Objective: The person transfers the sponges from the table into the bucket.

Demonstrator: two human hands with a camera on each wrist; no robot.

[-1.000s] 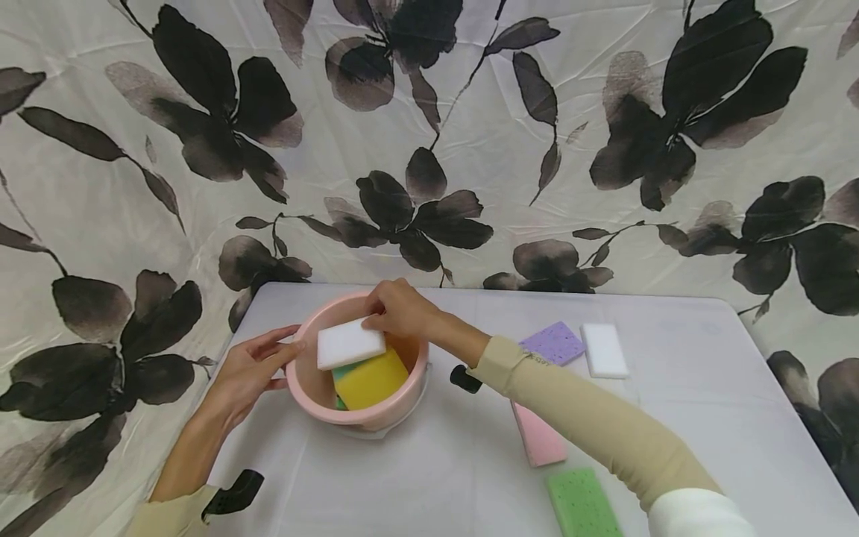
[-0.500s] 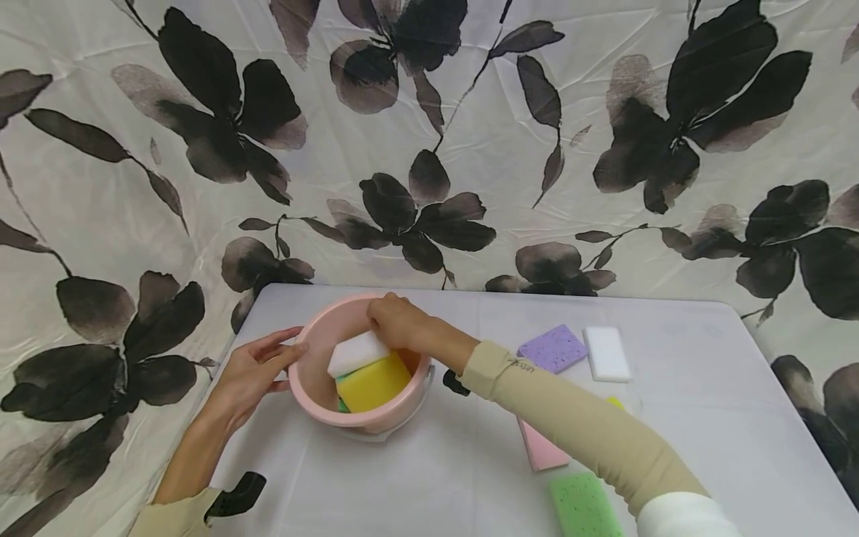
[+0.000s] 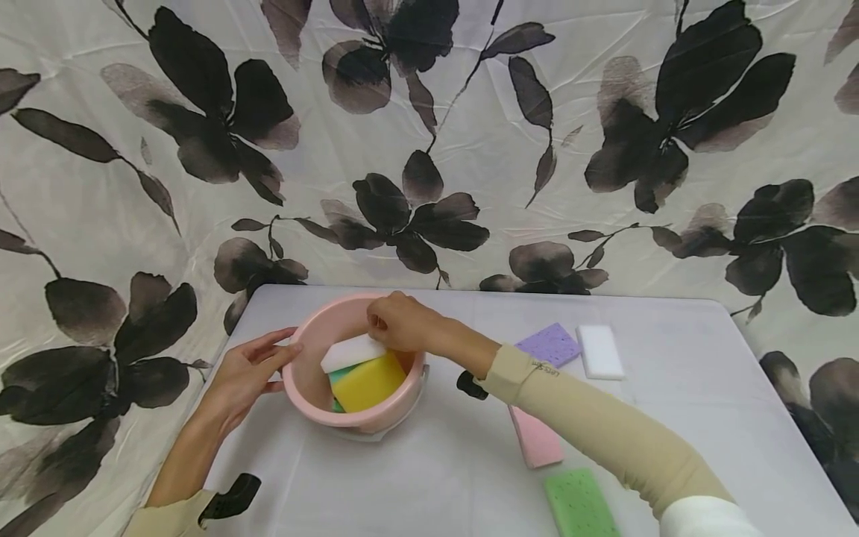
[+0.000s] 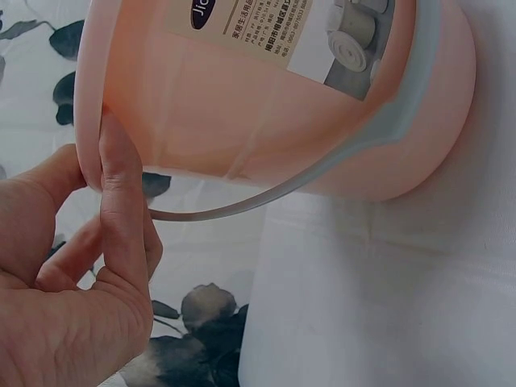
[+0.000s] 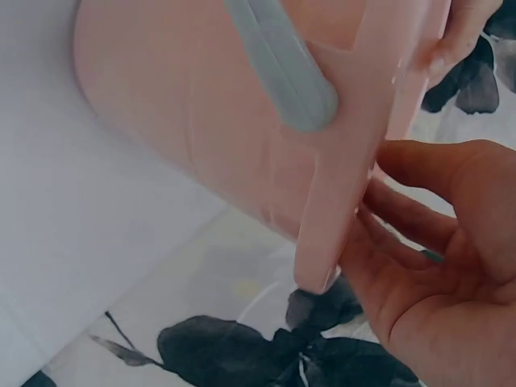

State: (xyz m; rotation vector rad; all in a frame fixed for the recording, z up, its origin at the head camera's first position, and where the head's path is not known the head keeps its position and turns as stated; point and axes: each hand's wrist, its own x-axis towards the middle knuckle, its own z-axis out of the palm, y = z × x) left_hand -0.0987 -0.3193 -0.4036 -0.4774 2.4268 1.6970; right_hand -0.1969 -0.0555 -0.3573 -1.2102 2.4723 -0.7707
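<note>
A pink bucket [image 3: 305, 395] stands at the back left of the table. My left hand [image 3: 244, 377] pinches its left rim; the left wrist view shows fingers on both sides of that rim. In the bucket a white sponge [image 3: 350, 352] leans on a yellow sponge [image 3: 370, 383], with green and teal edges showing beneath. My right hand [image 3: 406, 324] is over the bucket's back right part, fingers loosely bent, just above the white sponge. No thing shows between its fingers. The right wrist view has this hand [image 5: 451, 234] beside the rim, its fingertips partly hidden.
Right of the bucket lie a purple sponge [image 3: 549, 344], a white sponge [image 3: 600, 352], a pink sponge [image 3: 537, 438] and a green sponge [image 3: 582, 503]. The right sleeve [image 3: 597, 418] crosses above them. A grey handle [image 4: 322, 165] hangs at the bucket's side. Behind is a floral curtain [image 3: 510, 171].
My right hand lowered the white sponge onto the yellow one, let go, and drew slightly to the right. My left hand stays on the rim.
</note>
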